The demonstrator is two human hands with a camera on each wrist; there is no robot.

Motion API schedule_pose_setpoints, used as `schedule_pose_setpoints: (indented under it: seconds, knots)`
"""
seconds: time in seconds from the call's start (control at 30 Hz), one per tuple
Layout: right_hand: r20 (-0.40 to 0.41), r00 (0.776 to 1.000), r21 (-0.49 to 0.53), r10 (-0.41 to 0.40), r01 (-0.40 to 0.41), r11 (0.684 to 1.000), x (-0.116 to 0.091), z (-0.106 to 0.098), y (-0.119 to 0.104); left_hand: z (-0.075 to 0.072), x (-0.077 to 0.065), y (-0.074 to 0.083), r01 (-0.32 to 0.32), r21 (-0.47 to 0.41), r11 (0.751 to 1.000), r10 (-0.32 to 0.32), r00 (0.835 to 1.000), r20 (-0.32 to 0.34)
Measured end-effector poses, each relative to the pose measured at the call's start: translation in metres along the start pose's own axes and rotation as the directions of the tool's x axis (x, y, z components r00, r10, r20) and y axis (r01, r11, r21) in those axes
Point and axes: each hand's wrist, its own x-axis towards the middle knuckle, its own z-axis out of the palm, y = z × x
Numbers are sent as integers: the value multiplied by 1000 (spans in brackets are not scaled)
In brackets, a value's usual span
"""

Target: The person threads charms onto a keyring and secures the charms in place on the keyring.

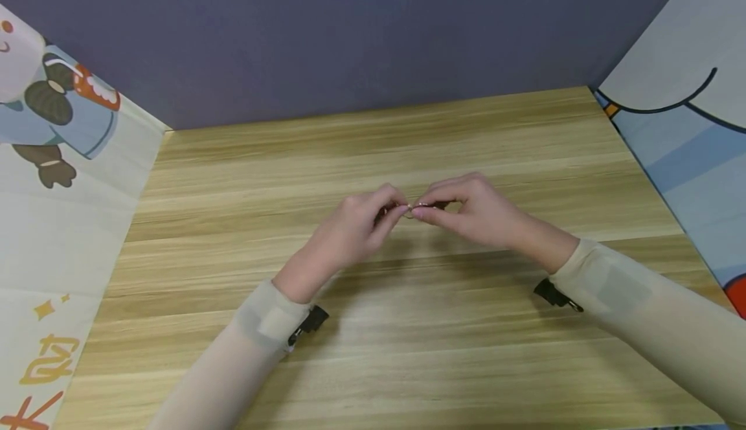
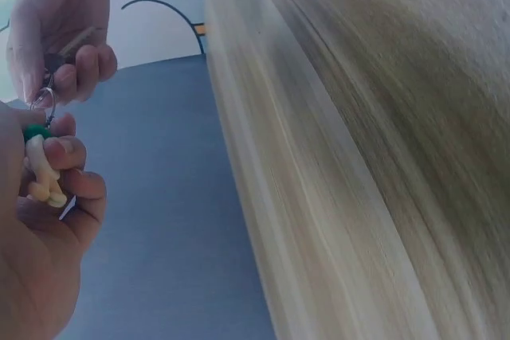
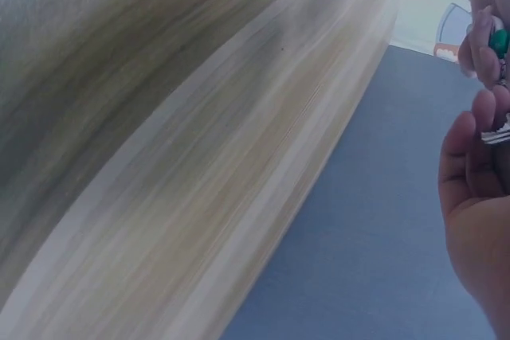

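Holding with both hands: left hand (image 1: 355,226) grips a pale-and-green charm (image 2: 43,166), right hand (image 1: 486,213) pinches a metal key (image 3: 496,136). Ring (image 2: 52,102) sits between the fingertips, three o'clock from left, nine from right, about equally near; charm-to-key line runs nine to three. Left wrist view shows the charm plainly; head view mostly hides it.

Cream sleeves (image 1: 215,365), small black attachments (image 1: 312,320) at cuffs (image 1: 269,315)
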Motion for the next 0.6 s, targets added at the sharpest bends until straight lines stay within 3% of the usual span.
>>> schedule_pose_setpoints:
  seconds: [0.1, 0.23, 0.4, 0.6]
  knots:
    - [16, 996, 55, 85, -86, 995, -1, -1, -1, 0, 0, 0, 39, -85, 996, -40, 999, -7]
    - [13, 992, 105, 122, -123, 987, -1, -1, -2, -1, 1, 2, 70, -162, 984, -73, 997, -14]
    - [-11, 994, 117, 113, -111, 987, -1, -2, -2, -1, 3, 4, 70, -173, 982, -77, 996, -36]
    - [-61, 998, 85, 33, -28, 996, -2, -1, 0, -1, 3, 4, 74, -137, 988, -79, 996, -31]
